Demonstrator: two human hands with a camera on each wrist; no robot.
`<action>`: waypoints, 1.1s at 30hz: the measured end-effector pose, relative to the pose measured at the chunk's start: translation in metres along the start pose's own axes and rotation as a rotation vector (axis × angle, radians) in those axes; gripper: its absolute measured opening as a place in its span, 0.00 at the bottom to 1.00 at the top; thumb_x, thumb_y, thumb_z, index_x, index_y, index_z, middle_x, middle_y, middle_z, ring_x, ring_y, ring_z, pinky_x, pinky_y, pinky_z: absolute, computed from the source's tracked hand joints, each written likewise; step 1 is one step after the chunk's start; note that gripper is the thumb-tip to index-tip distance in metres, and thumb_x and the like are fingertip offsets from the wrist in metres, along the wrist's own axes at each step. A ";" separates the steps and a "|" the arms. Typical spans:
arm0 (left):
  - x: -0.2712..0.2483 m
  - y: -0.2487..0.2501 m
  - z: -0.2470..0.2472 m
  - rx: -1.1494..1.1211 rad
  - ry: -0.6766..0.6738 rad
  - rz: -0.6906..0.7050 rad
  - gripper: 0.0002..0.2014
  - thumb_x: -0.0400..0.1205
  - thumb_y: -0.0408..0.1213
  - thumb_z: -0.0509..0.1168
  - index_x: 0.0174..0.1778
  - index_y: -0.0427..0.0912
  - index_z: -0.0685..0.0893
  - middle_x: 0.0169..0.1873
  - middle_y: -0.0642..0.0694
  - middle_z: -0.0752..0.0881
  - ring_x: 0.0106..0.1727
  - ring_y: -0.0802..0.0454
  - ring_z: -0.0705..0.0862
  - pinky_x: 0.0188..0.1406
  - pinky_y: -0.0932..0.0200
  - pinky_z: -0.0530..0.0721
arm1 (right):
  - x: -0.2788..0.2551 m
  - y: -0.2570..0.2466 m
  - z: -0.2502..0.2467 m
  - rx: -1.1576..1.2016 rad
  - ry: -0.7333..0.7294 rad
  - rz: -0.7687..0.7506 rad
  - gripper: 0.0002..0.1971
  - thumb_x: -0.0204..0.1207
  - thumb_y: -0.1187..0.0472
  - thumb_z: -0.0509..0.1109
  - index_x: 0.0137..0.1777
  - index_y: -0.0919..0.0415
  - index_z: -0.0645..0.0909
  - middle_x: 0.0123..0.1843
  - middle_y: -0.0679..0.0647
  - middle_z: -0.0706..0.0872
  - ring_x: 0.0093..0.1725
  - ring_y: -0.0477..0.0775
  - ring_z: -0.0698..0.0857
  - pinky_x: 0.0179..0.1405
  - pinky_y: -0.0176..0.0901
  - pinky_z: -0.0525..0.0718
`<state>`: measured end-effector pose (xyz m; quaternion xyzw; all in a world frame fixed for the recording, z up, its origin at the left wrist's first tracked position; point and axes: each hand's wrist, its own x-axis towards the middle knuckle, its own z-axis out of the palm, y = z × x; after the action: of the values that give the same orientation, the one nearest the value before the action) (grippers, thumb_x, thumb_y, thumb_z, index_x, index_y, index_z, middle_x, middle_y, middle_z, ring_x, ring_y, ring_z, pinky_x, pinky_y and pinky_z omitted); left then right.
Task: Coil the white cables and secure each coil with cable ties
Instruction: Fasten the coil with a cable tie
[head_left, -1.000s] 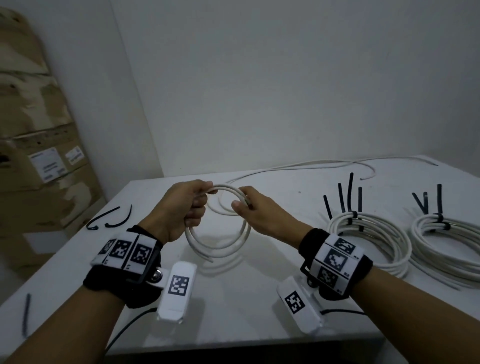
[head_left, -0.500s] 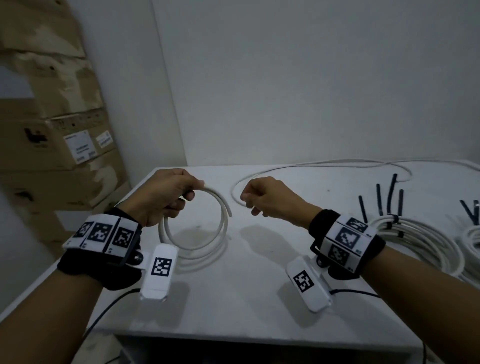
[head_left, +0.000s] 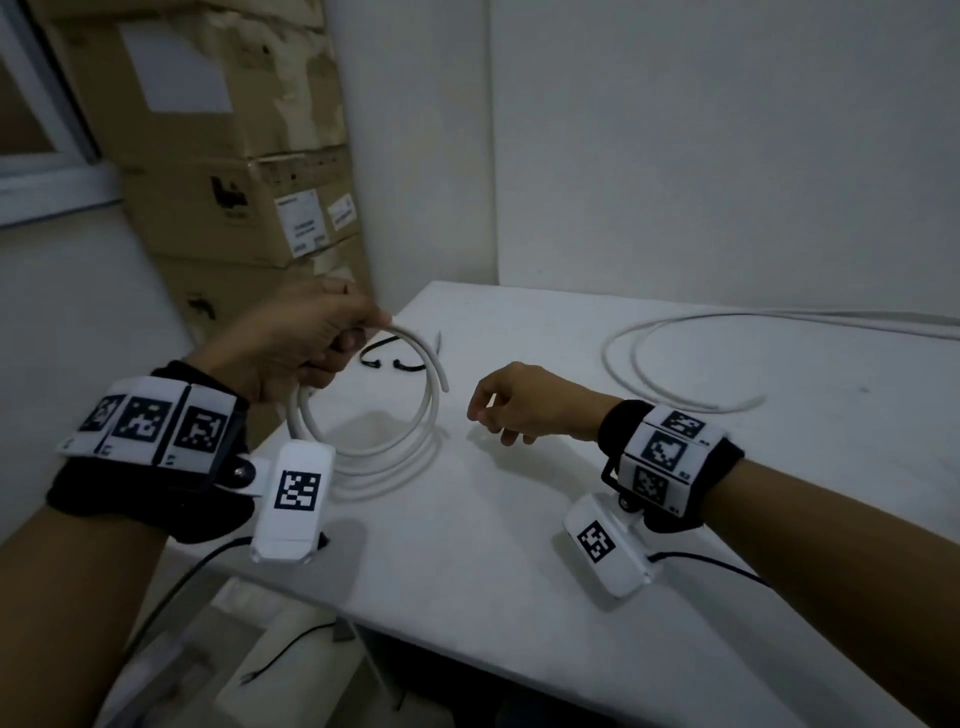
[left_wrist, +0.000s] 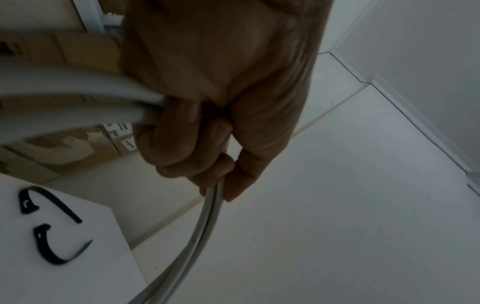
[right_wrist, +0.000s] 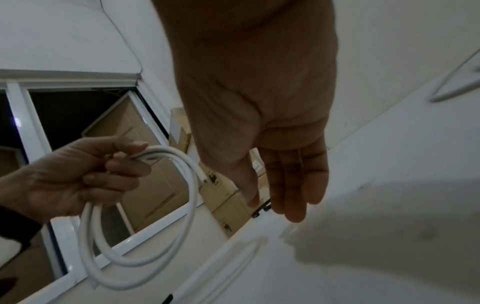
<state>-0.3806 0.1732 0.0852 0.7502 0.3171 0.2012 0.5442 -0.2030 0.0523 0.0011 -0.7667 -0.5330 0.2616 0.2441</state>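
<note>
Left hand (head_left: 291, 345) grips coil (head_left: 374, 415); right hand (head_left: 524, 405) slack; ties (head_left: 392, 358) behind coil

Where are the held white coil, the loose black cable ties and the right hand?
white coil (head_left: 431, 395), head view, right arc of loop.
black cable ties (left_wrist: 52, 244), left wrist view, lower tie's strap.
right hand (head_left: 524, 405), head view, back of hand.

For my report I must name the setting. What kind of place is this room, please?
Probably a storeroom or plain back-room workspace. Worn cardboard boxes with shipping labels are stacked against bare white walls, beside a plain white table that holds only loose white cable and black cable ties.
</note>
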 end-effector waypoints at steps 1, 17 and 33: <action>-0.001 -0.002 -0.007 0.009 0.010 -0.011 0.13 0.81 0.31 0.64 0.31 0.44 0.72 0.17 0.49 0.68 0.12 0.59 0.58 0.13 0.74 0.54 | 0.010 -0.005 0.006 -0.017 -0.022 -0.011 0.07 0.81 0.63 0.62 0.51 0.56 0.81 0.40 0.53 0.83 0.36 0.49 0.85 0.29 0.35 0.80; 0.015 -0.019 -0.052 -0.035 0.016 -0.098 0.14 0.82 0.33 0.64 0.29 0.45 0.76 0.19 0.49 0.68 0.13 0.59 0.58 0.13 0.73 0.53 | 0.149 -0.032 0.021 -0.660 0.011 -0.046 0.15 0.80 0.63 0.61 0.64 0.70 0.72 0.66 0.65 0.79 0.64 0.63 0.79 0.48 0.43 0.74; 0.001 0.015 0.026 -0.141 -0.066 -0.017 0.17 0.83 0.32 0.64 0.29 0.45 0.68 0.20 0.48 0.67 0.13 0.58 0.58 0.13 0.74 0.56 | -0.035 -0.007 -0.066 -0.378 0.135 0.009 0.05 0.79 0.61 0.65 0.42 0.57 0.79 0.38 0.50 0.82 0.37 0.52 0.81 0.28 0.38 0.78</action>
<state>-0.3593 0.1525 0.0910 0.7136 0.2904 0.1932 0.6075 -0.1746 0.0146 0.0591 -0.8172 -0.5515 0.1060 0.1296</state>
